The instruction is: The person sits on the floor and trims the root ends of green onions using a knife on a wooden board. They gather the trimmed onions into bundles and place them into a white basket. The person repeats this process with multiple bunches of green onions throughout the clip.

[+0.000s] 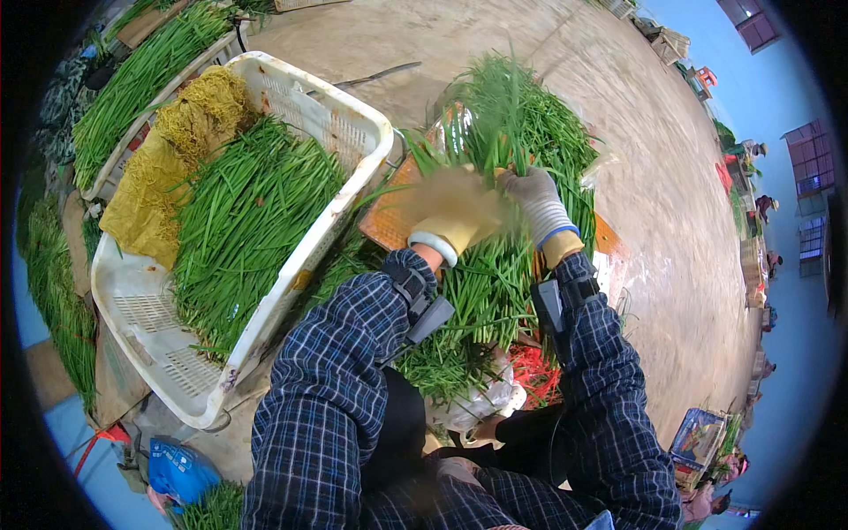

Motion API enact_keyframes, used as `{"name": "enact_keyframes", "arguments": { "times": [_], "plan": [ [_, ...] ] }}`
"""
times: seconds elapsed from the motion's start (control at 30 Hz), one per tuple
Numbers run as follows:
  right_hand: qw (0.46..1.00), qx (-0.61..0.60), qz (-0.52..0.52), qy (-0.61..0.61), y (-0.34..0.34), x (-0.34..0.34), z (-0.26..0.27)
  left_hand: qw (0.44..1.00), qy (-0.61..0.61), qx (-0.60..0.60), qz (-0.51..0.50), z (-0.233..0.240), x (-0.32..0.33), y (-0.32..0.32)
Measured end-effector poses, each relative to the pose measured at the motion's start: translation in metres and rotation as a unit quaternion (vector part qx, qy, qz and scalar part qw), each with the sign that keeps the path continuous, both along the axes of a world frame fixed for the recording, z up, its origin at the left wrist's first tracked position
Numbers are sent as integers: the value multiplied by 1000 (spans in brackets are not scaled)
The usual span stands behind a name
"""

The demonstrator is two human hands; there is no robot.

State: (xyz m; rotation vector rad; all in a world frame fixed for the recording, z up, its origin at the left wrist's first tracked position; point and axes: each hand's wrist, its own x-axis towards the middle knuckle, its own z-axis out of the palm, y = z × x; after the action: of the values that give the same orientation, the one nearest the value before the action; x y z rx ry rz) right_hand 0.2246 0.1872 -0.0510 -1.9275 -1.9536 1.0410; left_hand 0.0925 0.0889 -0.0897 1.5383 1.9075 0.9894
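Observation:
Both hands wear yellow and pale work gloves over a heap of long green leafy stalks [543, 119], which lies on an orange board [387, 212]. My left hand [457, 209] is blurred and reaches over the board beside the stalks; its fingers cannot be made out. At the far side, my right hand [530, 192] is closed around some green leaves [507, 149] that stand up from the heap. More cut stalks [490, 291] hang towards my knees. Left of the hands, a white plastic crate [381, 136] holds a thick layer of similar stalks and a yellow mesh cloth [149, 192].
Red plastic strips [533, 377] and a clear plastic bag [483, 404] lie near my feet. Another crate of stalks [152, 86] stands at the upper left, a blue bag [179, 470] at the lower left. Several people work along the far blue wall [788, 278].

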Motion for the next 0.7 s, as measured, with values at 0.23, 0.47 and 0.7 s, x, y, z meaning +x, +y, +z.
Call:
{"name": "enact_keyframes", "arguments": {
  "times": [0.23, 0.47, 0.7],
  "plan": [
    [989, -29, -97, 104, -17, 10, 10, 991, 11, -129, 16, 34, -8, -7],
    [992, 28, -49, 110, -29, 17, 21, 985, 170, 31, -20, 11, 7, -9],
    [998, 42, 9, -46, -28, 15, 25, 985, 108, 112, -79, -5, 9, -5]
  ]
}}
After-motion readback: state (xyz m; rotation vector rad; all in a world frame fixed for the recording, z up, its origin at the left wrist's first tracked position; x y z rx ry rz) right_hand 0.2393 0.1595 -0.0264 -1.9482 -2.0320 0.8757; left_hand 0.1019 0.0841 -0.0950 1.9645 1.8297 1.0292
